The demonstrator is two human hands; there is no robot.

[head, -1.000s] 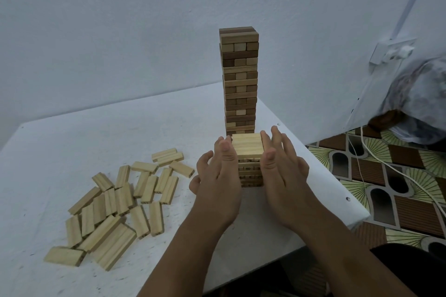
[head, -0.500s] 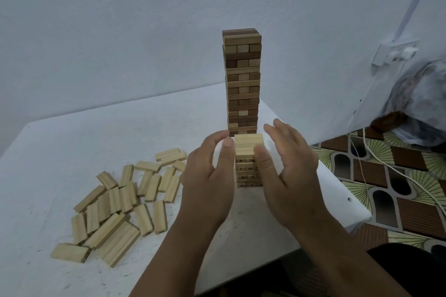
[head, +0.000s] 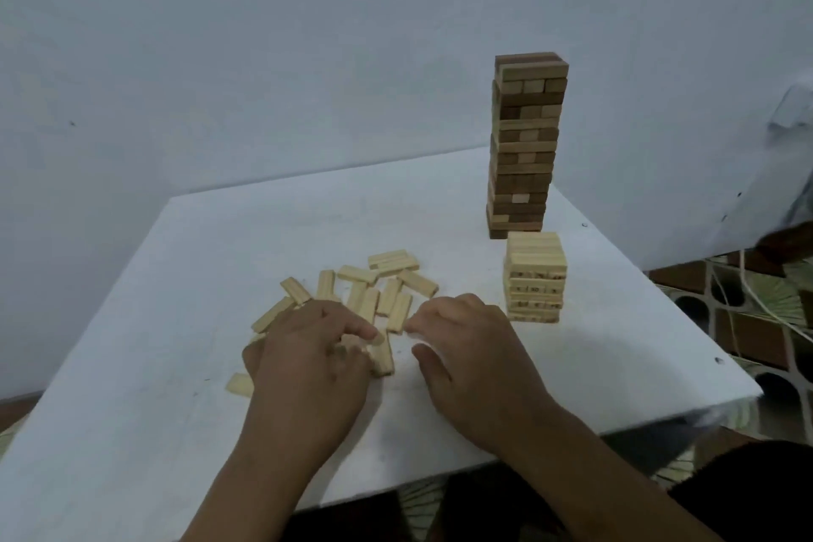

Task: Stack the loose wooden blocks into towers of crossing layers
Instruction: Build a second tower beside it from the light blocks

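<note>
Closest to the person, both hands are down over the loose blocks (head: 378,290) on the white worktop (head: 176,409). The left hand (head: 308,365) lies on the near part of the pile with its fingers bent. It hides the blocks under it, so I cannot tell if its grip has one yet. The right hand (head: 466,348) is just beside it. Its finger and thumb are a little apart and nothing is between them, so that grip is narrow and holds nothing.

The pile is still big. Many pale blocks lie flat and point every way, and one block (head: 239,384) sits alone near the left wrist. All of these still need stacking.

A bit farther back and to the right is the short tower (head: 534,277) of pale blocks. It has several crossing layers and a full, flat top. It looks straight. It seems ready for the next layer, which should go across the top one.

Farthest back, near the wall, the tall tower (head: 525,145) of brown and tan blocks looks finished.

So I think one tower is done, one is partly built, and much of the pile is left.
</note>
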